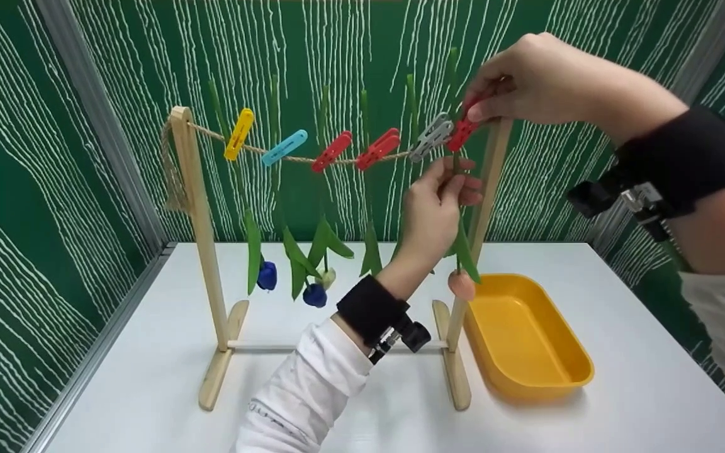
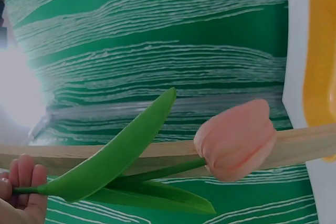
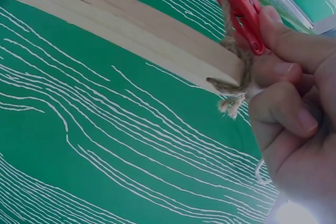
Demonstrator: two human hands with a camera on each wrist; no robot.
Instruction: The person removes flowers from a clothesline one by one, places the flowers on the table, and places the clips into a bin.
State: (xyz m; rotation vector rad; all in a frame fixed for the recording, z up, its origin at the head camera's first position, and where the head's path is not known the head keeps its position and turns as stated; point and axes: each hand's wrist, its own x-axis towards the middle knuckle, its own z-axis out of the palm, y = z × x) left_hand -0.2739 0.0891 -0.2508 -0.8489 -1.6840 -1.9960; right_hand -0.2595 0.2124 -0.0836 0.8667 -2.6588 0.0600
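Note:
My right hand (image 1: 535, 82) pinches the end of a red clothespin (image 1: 461, 134) between thumb and fingers. In the right wrist view that clothespin (image 3: 242, 11) sits across the twine near the post's knotted top. Just below it, my left hand (image 1: 435, 211) holds the green stem of an artificial pink tulip (image 1: 462, 285), which hangs upside down. The left wrist view shows the bloom (image 2: 236, 140) and its leaves in front of the wooden post. Beside the red clothespin, a grey clothespin (image 1: 432, 136) clips another stem; its flower is mostly behind my left hand.
A sagging twine line (image 1: 213, 133) runs between two wooden posts (image 1: 199, 226) on feet. Yellow, blue (image 1: 284, 148) and red clothespins hold more upside-down tulips, two of them dark blue (image 1: 315, 295). A yellow tray (image 1: 526, 340) stands on the white table by the right post.

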